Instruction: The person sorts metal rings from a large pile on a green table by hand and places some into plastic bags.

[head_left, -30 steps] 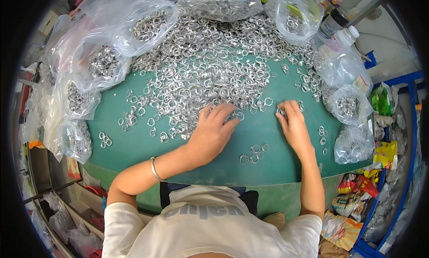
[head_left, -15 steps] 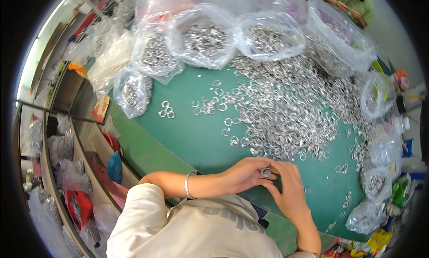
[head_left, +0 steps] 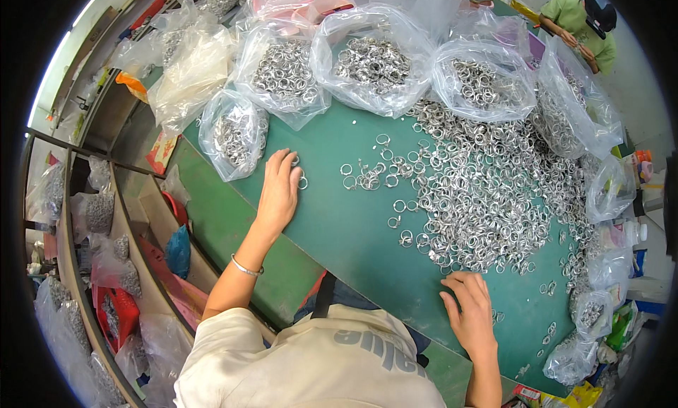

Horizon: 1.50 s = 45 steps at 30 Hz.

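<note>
My left hand point(head_left: 279, 192) reaches to the left part of the green tabletop, its fingers bent and close together over a small group of silver-coloured metal rings. One ring point(head_left: 303, 182) shows beside its fingers; whatever lies under the fingertips is hidden. At the near edge of a large heap of similar rings point(head_left: 487, 203), my right hand point(head_left: 470, 310) rests with thumb and fingers apart, and I see nothing held in it. A looser cluster of rings point(head_left: 369, 176) lies between my left hand and the heap.
Clear plastic bags of rings stand along the far edge, among them a small bag point(head_left: 236, 136) just beyond my left hand and a wide bag point(head_left: 374, 65). More bags point(head_left: 593, 312) line the right edge. Shelves point(head_left: 127, 281) stand at left. A person in green point(head_left: 579, 30) is at far right.
My hands were together near my body around a small metal piece; now they are apart. The left has swung forward and left to the small ring group, the right has opened beside the heap.
</note>
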Tool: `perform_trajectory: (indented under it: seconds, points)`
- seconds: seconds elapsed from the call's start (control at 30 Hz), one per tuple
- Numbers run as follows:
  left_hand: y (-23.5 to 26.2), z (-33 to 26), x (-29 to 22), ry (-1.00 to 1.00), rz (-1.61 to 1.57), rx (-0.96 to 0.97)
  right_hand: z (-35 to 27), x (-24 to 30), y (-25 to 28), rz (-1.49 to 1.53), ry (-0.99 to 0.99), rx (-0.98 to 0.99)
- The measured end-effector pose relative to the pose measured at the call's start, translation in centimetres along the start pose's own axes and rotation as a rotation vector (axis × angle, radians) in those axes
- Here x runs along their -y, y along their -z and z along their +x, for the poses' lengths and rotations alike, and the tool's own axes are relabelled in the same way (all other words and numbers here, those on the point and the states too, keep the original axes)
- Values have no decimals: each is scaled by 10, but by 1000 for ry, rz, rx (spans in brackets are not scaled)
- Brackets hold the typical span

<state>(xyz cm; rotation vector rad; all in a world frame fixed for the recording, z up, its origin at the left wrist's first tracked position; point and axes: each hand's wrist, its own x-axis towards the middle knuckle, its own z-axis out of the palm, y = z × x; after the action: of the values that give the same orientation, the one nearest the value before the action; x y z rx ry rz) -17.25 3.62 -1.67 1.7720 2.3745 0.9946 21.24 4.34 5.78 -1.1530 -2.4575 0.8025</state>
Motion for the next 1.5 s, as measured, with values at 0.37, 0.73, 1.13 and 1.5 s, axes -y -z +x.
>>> perform_trajectory:
  seconds: [0.37, 0.73, 1.13, 1.5]
  points:
    - [0, 2, -8, -40, 89, -16, 80, -26, -55, -432, 311, -53]
    - [-20, -11, -109, -590, -315, 522, 108, -65, -7, -472, 145, -451]
    - [-92, 15, -148, -1002, -96, 523, 10, -98, 18, -490, 158, -56]
    - [-103, 37, -139, -870, 4, 359, 93, -101, 8, -620, 330, -91]
